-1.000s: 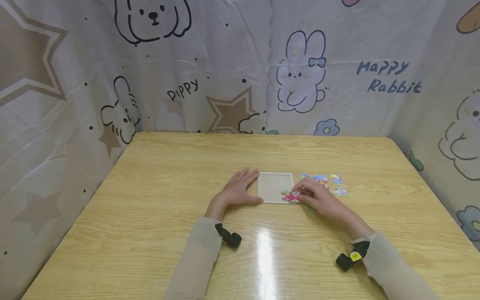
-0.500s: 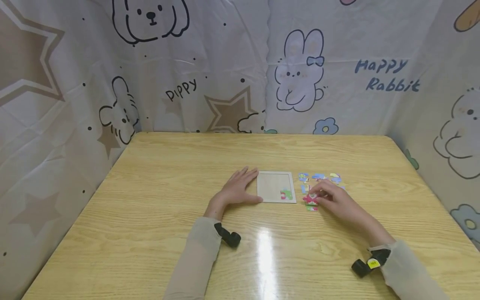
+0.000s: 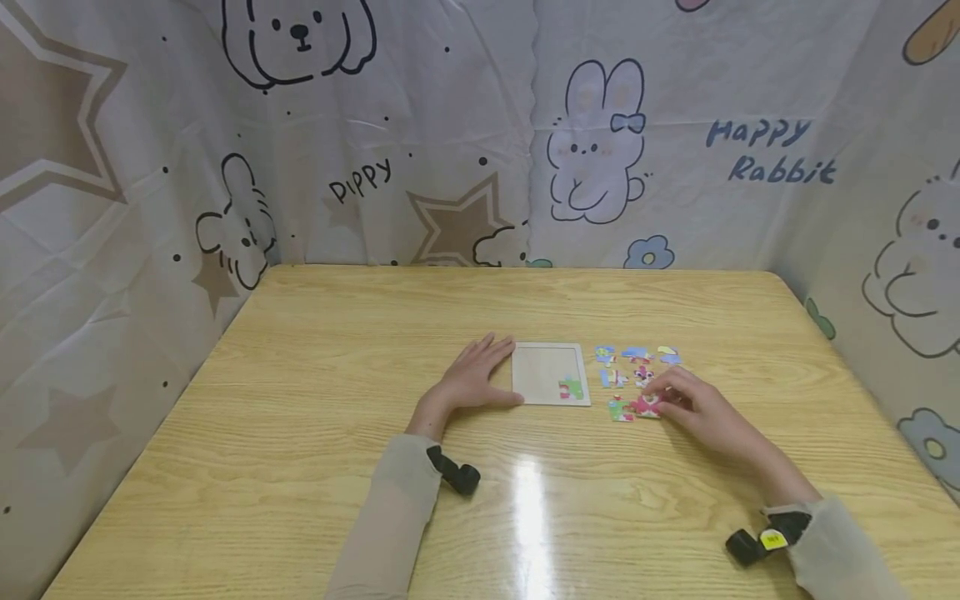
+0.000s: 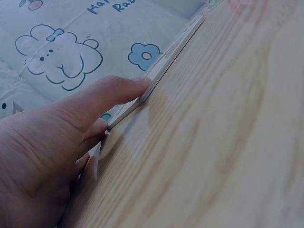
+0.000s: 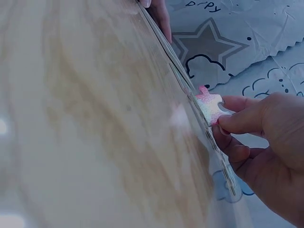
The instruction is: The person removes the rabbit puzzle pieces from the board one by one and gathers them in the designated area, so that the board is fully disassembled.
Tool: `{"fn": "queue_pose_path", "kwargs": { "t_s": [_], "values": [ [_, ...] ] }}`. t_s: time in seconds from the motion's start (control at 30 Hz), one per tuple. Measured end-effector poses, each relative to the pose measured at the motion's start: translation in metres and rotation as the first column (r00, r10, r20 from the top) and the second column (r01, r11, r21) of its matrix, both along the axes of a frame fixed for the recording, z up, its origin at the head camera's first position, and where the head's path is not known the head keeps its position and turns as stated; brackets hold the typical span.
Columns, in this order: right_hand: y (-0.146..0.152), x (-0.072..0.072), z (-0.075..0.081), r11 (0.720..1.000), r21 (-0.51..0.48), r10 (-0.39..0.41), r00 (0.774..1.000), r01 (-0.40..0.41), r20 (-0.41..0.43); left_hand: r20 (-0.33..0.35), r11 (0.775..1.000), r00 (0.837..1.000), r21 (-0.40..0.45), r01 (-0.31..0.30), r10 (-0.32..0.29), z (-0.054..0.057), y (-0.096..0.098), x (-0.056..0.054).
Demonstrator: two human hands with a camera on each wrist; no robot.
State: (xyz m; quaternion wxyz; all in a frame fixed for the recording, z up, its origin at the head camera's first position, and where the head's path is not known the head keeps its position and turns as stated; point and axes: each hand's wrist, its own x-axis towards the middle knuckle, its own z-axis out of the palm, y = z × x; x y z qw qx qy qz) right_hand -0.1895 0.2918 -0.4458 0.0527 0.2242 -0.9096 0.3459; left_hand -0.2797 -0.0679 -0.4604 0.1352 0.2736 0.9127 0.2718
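Observation:
In the head view a square wooden puzzle tray (image 3: 537,367) lies mid-table, with a green and pink puzzle piece (image 3: 572,389) in its near right corner. My left hand (image 3: 471,380) has its fingers spread along the tray's left side, the thumb touching the near corner. To the right of the tray my right hand (image 3: 699,410) pinches a pink puzzle piece (image 3: 647,406) between thumb and fingers. The right wrist view shows this pink piece (image 5: 208,108) tilted up from the table. A green puzzle piece (image 3: 619,410) lies just left of it.
Several loose puzzle pieces (image 3: 613,378) lie in rows right of the tray, some near or partly behind the right hand. The wooden table (image 3: 360,333) reaches back to a printed cloth (image 3: 420,125), which also hangs at both sides.
My right hand has moved right with the pink piece, from over the tray's near right corner to the loose pieces, uncovering the piece in the tray. My left hand stays put.

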Motion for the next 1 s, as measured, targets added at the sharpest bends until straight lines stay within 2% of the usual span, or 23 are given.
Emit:
{"fn": "queue_pose_path", "kwargs": {
  "t_s": [0.4, 0.57, 0.9, 1.0],
  "values": [
    [0.009, 0.001, -0.001, 1.000, 0.031, 0.003, 1.000, -0.003, 0.001, -0.002, 1.000, 1.000, -0.016, 0.001, -0.001, 0.001, -0.001, 0.000],
    [0.011, -0.001, 0.000, 0.999, 0.044, 0.001, 0.999, -0.003, 0.048, 0.001, 1.000, 1.000, -0.010, 0.002, -0.002, 0.001, -0.001, 0.000],
    [0.018, -0.004, -0.004, 0.997, 0.041, 0.068, 0.997, -0.070, 0.041, -0.008, 1.000, 1.000, -0.016, 0.006, -0.006, -0.001, 0.000, -0.001],
    [0.017, -0.006, -0.003, 0.997, 0.050, 0.050, 0.997, -0.053, 0.062, -0.004, 1.000, 1.000, -0.018, 0.000, 0.000, -0.001, 0.000, -0.002]
  ]
}}
